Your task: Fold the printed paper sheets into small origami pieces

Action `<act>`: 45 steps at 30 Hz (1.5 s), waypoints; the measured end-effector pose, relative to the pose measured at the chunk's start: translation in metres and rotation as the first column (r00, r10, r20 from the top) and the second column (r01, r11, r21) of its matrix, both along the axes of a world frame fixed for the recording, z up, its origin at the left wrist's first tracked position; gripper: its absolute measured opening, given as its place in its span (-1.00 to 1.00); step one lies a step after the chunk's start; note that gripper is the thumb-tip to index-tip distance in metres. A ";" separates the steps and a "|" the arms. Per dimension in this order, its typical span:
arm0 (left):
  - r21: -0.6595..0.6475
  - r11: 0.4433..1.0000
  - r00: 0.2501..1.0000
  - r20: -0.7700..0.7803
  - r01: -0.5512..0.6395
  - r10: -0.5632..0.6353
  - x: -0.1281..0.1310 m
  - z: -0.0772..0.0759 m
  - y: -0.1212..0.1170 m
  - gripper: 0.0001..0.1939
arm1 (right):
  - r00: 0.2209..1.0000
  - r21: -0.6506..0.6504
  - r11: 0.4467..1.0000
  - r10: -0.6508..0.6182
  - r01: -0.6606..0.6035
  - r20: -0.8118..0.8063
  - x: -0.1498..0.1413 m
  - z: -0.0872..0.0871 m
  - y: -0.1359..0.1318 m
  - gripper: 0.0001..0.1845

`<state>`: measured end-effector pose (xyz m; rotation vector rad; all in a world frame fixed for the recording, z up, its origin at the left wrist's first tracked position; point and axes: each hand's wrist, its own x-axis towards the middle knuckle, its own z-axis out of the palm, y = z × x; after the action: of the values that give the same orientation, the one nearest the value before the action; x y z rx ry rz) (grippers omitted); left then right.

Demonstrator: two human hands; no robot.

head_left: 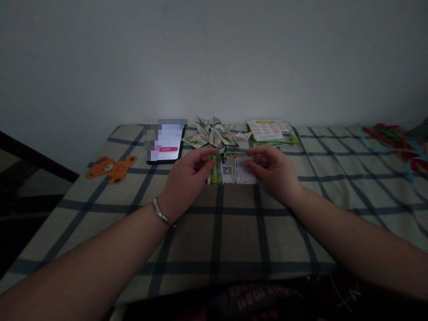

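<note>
A: Your left hand [187, 171] pinches the paper [234, 169] by its left end, thumb on the printed face. Your right hand [276, 174] pinches the right end likewise, so the paper spans the gap between your 2 hands, above the cloth [237, 232].

B: Then too much pull is your first risk. The paper looks thin, and if you draw your hands apart hard, it could tear between the 2 pinches.

A: Unequal pressure worries me as well. Should you squeeze 1 end more than the other, the paper might skew or buckle in your fingers. I can't tell whether its lower edge touches the cloth.

B: Watch what lies beyond your knuckles, too. The folds [217, 133] sit just past the paper, loosely heaped by the look of them; a forward nudge could scatter or crush them.

A: On your left, the phone [169, 142] lies just beyond your hand, so a wide swing might knock it. On your right, the sheets [269, 131] could slide if your fingers brush the pile.

B: And your bangle [161, 211] might snag the cloth, dragging everything along. The light is dim, so you could easily misjudge an edge.
</note>
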<state>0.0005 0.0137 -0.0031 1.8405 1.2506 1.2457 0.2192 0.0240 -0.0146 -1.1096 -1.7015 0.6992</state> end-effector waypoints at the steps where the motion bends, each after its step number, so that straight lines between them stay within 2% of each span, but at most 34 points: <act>1: -0.008 1.000 1.000 -0.009 0.005 -0.005 0.000 0.000 0.000 -0.75 | 1.000 -0.009 1.000 -0.004 0.004 -0.003 0.000 0.001 0.000 -0.77; 5: -0.037 0.999 0.997 -0.071 0.019 -0.021 -0.001 0.000 0.002 -0.73 | 1.000 -0.060 0.998 -0.025 0.025 0.010 0.000 0.001 0.000 -0.78; 9: -0.027 1.000 0.973 -0.229 0.007 -0.013 -0.005 -0.001 0.006 -0.72 | 0.989 -0.045 0.997 -0.057 0.064 0.138 0.001 0.001 0.001 -0.78; 15: 0.041 0.999 0.900 -0.436 0.010 0.009 -0.009 -0.004 0.012 -0.77 | 0.912 -0.029 0.998 -0.042 0.059 0.408 0.002 0.008 0.002 -0.81; 21: 0.122 0.992 0.793 -0.603 -0.015 0.086 -0.008 -0.004 0.013 -0.82 | 0.852 -0.038 0.998 -0.028 0.056 0.523 0.003 0.006 0.006 -0.80; 30: 0.262 0.959 0.686 -0.718 0.110 0.118 -0.006 -0.005 0.013 -0.84 | 0.809 -0.061 0.995 -0.026 0.076 0.587 0.003 0.006 0.006 -0.81; 36: 0.248 0.958 0.642 -0.760 0.144 0.101 -0.006 -0.007 0.016 -0.82 | 0.801 -0.051 0.995 -0.034 0.081 0.597 0.002 0.006 0.007 -0.82; 45: 0.289 0.955 0.627 -0.757 0.069 0.184 -0.007 -0.003 0.012 -0.84 | 0.784 -0.073 0.994 -0.015 0.077 0.621 0.002 0.008 0.007 -0.79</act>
<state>-0.0062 0.0254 -0.0058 2.7542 1.6216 0.6419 0.2213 0.0311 -0.0065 -1.5647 -2.1962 0.3956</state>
